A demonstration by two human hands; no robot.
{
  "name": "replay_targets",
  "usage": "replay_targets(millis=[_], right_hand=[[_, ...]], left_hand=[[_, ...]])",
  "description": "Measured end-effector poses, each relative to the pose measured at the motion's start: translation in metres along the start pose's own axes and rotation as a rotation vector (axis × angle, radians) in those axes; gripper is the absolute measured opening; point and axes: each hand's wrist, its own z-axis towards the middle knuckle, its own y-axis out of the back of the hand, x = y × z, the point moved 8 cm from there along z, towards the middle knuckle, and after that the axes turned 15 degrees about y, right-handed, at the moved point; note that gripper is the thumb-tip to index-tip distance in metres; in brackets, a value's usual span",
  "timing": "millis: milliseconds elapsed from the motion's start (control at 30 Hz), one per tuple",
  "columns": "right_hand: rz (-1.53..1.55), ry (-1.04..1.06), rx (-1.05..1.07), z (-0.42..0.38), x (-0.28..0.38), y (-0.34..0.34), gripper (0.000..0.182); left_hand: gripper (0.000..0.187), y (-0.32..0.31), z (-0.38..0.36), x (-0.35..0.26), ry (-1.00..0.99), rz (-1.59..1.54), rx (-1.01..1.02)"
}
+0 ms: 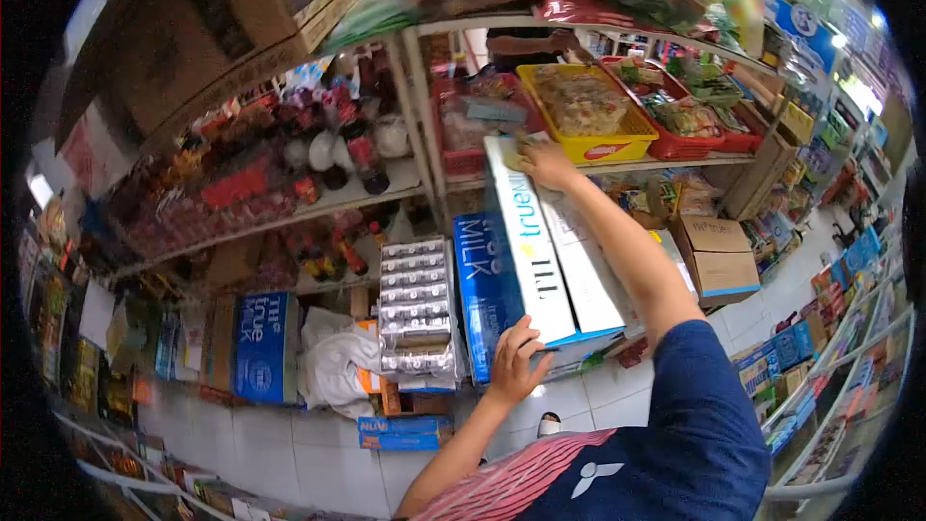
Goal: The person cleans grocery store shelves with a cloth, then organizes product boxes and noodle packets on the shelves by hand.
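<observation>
A white "TH true" milk carton [541, 260] with blue lower edges stands in front of me, a long seam running down its top. My left hand [518, 359] grips its near left corner, fingers bent over the edge. At the far end, my right hand [548, 166] is closed around the flap's edge; its fingertips are partly hidden and a little blurred. Just left of this carton is a blue milk carton [475, 304]. Beside that one sits a plastic-wrapped pack of small drink cartons [418, 314].
Shelves ahead hold a yellow basket [612, 150], red baskets [690, 145] and dark bottles [365, 150]. A brown carton [719, 260] stands to the right. On the tiled floor lie blue boxes [405, 432], a white plastic bag [342, 362] and another blue milk carton [267, 347].
</observation>
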Motion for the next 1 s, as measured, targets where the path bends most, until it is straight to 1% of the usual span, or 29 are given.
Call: replay_targets(millis=[33, 100, 167, 233, 300, 367, 433, 567, 600, 700, 733, 767, 800, 833, 900, 933, 967, 1000], right_hand=[[0.04, -0.048, 0.151, 0.006, -0.01, -0.007, 0.048], [-0.064, -0.097, 0.004, 0.011, -0.032, -0.018, 0.046], [-0.08, 0.02, -0.103, 0.0, -0.003, 0.01, 0.048], [0.003, 0.144, -0.261, -0.017, 0.01, 0.009, 0.054], [0.158, 0.115, -0.195, -0.06, 0.049, 0.026, 0.056], [0.21, 0.165, -0.133, -0.107, 0.097, 0.051, 0.055], [0.216, 0.177, -0.072, -0.152, 0.129, 0.061, 0.053], [0.148, 0.264, -0.099, -0.228, 0.181, 0.074, 0.049], [0.173, 0.21, -0.074, -0.236, 0.183, 0.074, 0.049], [0.244, 0.139, -0.114, -0.233, 0.181, 0.082, 0.05], [0.235, 0.192, -0.117, -0.224, 0.18, 0.085, 0.051], [0.238, 0.18, -0.144, -0.215, 0.172, 0.083, 0.05], [0.222, 0.194, -0.105, -0.204, 0.163, 0.074, 0.049], [0.2, 0.219, -0.063, -0.19, 0.151, 0.065, 0.048], [0.233, 0.257, -0.068, -0.155, 0.128, 0.056, 0.048], [0.179, 0.24, -0.098, -0.134, 0.117, 0.053, 0.046], [0.288, 0.161, -0.008, -0.112, 0.1, 0.043, 0.045], [0.248, 0.159, -0.001, -0.091, 0.081, 0.027, 0.045]], left_hand=[[0.037, -0.003, -0.001, 0.003, -0.001, 0.016, 0.007], [0.04, -0.001, 0.0, 0.0, -0.074, 0.058, -0.038], [0.042, -0.001, -0.001, 0.003, -0.11, 0.101, -0.017], [0.043, 0.001, -0.001, 0.003, -0.118, 0.097, -0.013], [0.043, -0.002, -0.002, 0.003, -0.121, 0.074, -0.003], [0.043, -0.002, -0.002, 0.007, -0.113, 0.049, -0.013], [0.042, -0.004, -0.002, 0.008, -0.135, 0.036, -0.007], [0.04, -0.008, -0.002, 0.015, -0.189, -0.005, -0.05], [0.039, -0.009, -0.002, 0.014, -0.216, -0.023, -0.072], [0.037, -0.01, 0.0, 0.015, -0.24, -0.055, -0.08], [0.037, -0.01, 0.001, 0.014, -0.256, -0.061, -0.07], [0.036, -0.009, 0.002, 0.014, -0.268, -0.063, -0.064], [0.037, -0.009, 0.002, 0.015, -0.288, -0.063, -0.055], [0.037, -0.007, 0.004, 0.012, -0.32, -0.061, -0.046], [0.036, -0.011, 0.002, 0.016, -0.321, -0.07, -0.046], [0.036, -0.013, 0.003, 0.017, -0.326, -0.083, -0.059], [0.036, -0.013, 0.003, 0.015, -0.343, -0.089, -0.086], [0.037, -0.013, 0.003, 0.015, -0.343, -0.067, -0.074]])
